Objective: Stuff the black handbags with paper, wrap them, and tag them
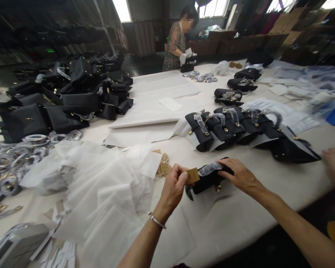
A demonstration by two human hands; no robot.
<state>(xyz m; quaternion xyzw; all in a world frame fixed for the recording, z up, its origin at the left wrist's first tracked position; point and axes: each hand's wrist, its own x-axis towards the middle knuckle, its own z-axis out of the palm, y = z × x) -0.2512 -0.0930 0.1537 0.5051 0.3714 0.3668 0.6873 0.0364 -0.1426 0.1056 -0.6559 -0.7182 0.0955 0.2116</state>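
Nearest the lens: left forearm [146, 234] with a silver bracelet [157, 220], and right forearm [290, 216], in from 7 and 4 o'clock, clock centred on the black bag [205, 185] at their meeting point. Left hand [175, 182] pinches a brown tag [193, 175] at the bag's 9 o'clock, thumb against fingers, so the card probably can't flop. Can't tell if it's tied on. Right hand [240, 175] has a narrow grip on the bag's 3 o'clock end, thumb on the near face; reads as steadying it while the left works. Handle is film-wrapped, likely scuff protection; gold clasp [218, 188] faces camera. Loose tag pile [164, 166] at 10 o'clock, close by the left hand, so short reach. White sheets [111, 195] fan out at 9, edges offset, presumably easier to pick singly. Bag row [240, 128] at 1 o'clock: packed side by side, handles up, pale sheets beneath some, likely to stop rubbing. Bag heap [80, 102] at 10, far side, piled loosely. Co-worker [173, 46] near 12, gloved, on another bag.
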